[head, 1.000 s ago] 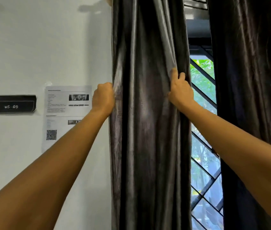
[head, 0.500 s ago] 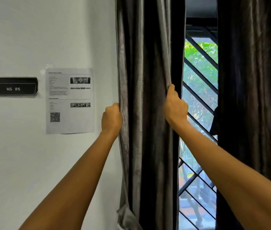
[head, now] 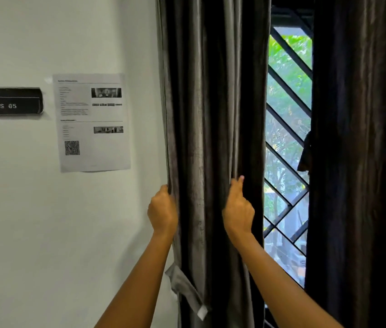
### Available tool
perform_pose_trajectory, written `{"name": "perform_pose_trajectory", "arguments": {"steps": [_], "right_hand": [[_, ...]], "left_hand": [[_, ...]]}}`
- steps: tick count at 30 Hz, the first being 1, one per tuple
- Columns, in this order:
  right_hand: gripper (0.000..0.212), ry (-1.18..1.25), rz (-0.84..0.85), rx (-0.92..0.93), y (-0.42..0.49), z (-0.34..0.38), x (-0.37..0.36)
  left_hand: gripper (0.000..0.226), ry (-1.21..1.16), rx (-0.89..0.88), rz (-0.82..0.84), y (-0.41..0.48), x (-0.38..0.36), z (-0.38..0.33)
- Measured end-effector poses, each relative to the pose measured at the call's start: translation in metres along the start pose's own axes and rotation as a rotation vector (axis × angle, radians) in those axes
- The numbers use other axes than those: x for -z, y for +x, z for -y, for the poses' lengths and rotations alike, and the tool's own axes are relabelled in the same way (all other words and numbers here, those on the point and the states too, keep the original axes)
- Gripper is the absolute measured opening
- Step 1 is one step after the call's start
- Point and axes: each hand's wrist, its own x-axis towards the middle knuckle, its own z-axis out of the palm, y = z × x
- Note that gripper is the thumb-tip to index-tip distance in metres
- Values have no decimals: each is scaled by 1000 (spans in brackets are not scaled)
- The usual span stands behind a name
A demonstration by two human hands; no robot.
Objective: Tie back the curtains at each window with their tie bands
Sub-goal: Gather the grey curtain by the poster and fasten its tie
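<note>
From the head camera, a dark grey, slightly shiny fabric curtain [head: 201,138] hangs in gathered vertical folds just right of a white painted wall [head: 45,233]. The person's left hand [head: 162,211] is closed around the curtain's left edge, next to the wall, with the fingers curled behind the fabric. The right hand [head: 238,209] grips a fold near the curtain's right edge, its fingers wrapped into the cloth and one fingertip [head: 241,178] pointing upward. Both hands are at about the same height, with the bunched folds between them.

Lower down, below the left hand, a grey fabric tie band [head: 184,290] hangs slack at a slant against the curtain's left edge; it is not around the curtain.

To the right, a window with black diagonal metal bars [head: 286,114] shows green foliage outside. Further right hangs a second dark curtain [head: 362,162].

On the wall to the left are a printed white paper sheet [head: 92,121] with a QR code and a black label [head: 7,101] reading "WS 05".
</note>
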Motion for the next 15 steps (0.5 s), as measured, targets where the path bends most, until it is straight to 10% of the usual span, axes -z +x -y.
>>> {"name": "perform_pose_trajectory", "arguments": {"steps": [15], "right_hand": [[54, 36, 404, 54, -100, -2, -39]], "left_hand": [[25, -182, 43, 306, -99, -26, 37]]}}
